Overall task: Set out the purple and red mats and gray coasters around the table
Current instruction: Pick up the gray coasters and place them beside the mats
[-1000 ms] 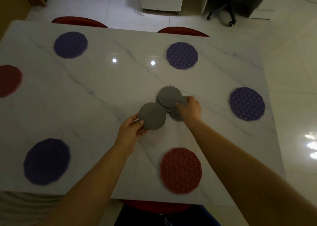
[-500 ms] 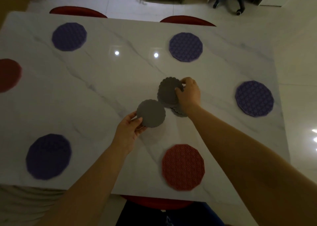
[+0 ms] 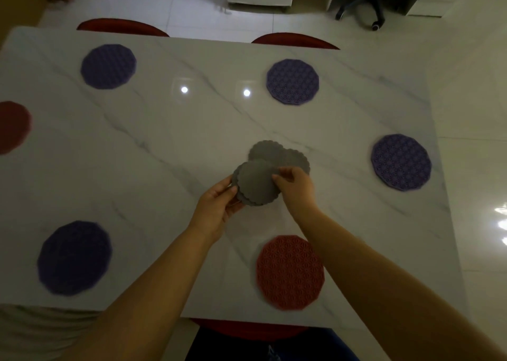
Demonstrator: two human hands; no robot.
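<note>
Purple mats lie around the white marble table (image 3: 153, 168): far left (image 3: 108, 66), far middle (image 3: 292, 82), right edge (image 3: 400, 162) and near left (image 3: 74, 257). A red mat (image 3: 290, 271) lies at the near edge, another red mat (image 3: 12, 126) at the left edge. My left hand (image 3: 218, 209) and my right hand (image 3: 295, 186) together hold a small stack of gray scalloped coasters (image 3: 256, 185) just above the table's middle. Two more gray coasters (image 3: 277, 155) lie overlapping on the table right behind them.
Red chair backs (image 3: 122, 27) (image 3: 295, 41) stand at the far table edge, another red chair (image 3: 247, 329) at the near edge below me. An office chair base (image 3: 362, 4) and white cabinets stand on the tiled floor beyond.
My right hand lifted a gray coaster off the pile and brought it onto the one in my left hand. Both hands now meet on the held stack.
</note>
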